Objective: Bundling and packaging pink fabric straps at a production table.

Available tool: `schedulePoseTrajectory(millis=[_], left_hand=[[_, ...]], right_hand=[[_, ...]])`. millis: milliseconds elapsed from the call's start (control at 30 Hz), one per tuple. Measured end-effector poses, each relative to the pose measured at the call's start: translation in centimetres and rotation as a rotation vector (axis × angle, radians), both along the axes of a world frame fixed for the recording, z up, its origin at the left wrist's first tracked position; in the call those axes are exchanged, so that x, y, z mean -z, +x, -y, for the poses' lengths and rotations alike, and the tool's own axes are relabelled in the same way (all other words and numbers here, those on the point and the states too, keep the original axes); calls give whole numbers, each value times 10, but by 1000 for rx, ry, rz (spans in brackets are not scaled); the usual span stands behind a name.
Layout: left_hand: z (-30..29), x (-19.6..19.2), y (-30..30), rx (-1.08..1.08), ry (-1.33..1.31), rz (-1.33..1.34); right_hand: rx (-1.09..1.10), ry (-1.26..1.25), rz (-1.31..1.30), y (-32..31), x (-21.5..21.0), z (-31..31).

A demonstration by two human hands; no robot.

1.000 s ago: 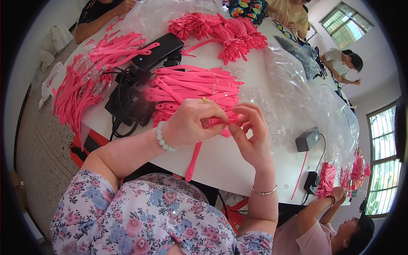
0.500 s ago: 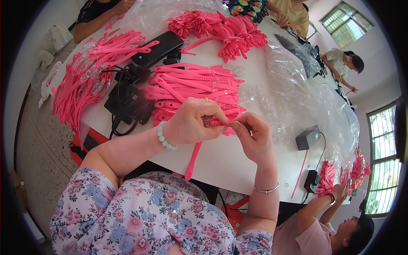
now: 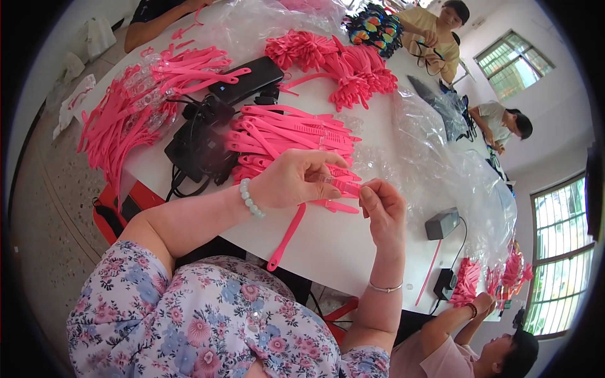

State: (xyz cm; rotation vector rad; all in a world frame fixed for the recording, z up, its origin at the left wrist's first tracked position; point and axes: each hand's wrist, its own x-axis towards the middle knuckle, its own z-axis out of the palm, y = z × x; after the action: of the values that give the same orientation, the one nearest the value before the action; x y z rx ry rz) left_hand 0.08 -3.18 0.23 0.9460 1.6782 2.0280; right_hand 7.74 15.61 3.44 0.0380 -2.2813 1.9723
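My left hand pinches a pink rubber strap with a clear plastic buckle at its fingertips. The strap's holed end hangs down toward the table's near edge. Close by on the right, my right hand grips the other end between thumb and fingers. A short flat stretch of strap spans the gap between both hands. Just beyond them lies a stack of similar pink straps, some with clear buckles threaded on; my left hand covers its near part.
Left of the stack are a black power bank, dark cables and more pink straps. Bundled straps lie farther back. Clear plastic sheeting and a grey box are on the right. Several people sit around the white table.
My hands have moved apart a little, the right one going right and slightly down, so strap and buckle now show between them. The whole view has shifted slightly.
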Motion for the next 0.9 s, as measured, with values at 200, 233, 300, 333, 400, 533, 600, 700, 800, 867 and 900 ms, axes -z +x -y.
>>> schedulePoseTrajectory(millis=[200, 233, 300, 333, 400, 533, 600, 700, 800, 867, 900], left_hand=[[6, -12, 0, 240, 121, 242], [7, -14, 1, 235, 126, 240], [12, -18, 4, 210, 73, 122], [14, -22, 7, 200, 79, 119], [23, -33, 15, 153, 31, 36], [57, -40, 21, 28, -15, 69], [80, -41, 24, 80, -90, -58], [122, -33, 25, -13, -88, -262], [176, -38, 26, -39, -185, -382], [207, -47, 27, -45, -417, -376], [219, -55, 34, -100, -408, -317]], right_hand=[[29, 134, -123, 5, -19, -6], [47, 207, -108, 4, -22, -10], [93, 308, -115, 5, -30, -8], [84, 313, -119, 6, -36, -7], [80, 517, -128, 3, -47, -7], [29, 753, -405, -7, -72, 24], [-38, 806, -449, -9, -88, 48], [-165, 865, -526, -21, -90, 82], [-353, 935, -656, -43, -88, 121], [-498, 958, -722, -53, -87, 142], [-522, 956, -718, -58, -91, 152]])
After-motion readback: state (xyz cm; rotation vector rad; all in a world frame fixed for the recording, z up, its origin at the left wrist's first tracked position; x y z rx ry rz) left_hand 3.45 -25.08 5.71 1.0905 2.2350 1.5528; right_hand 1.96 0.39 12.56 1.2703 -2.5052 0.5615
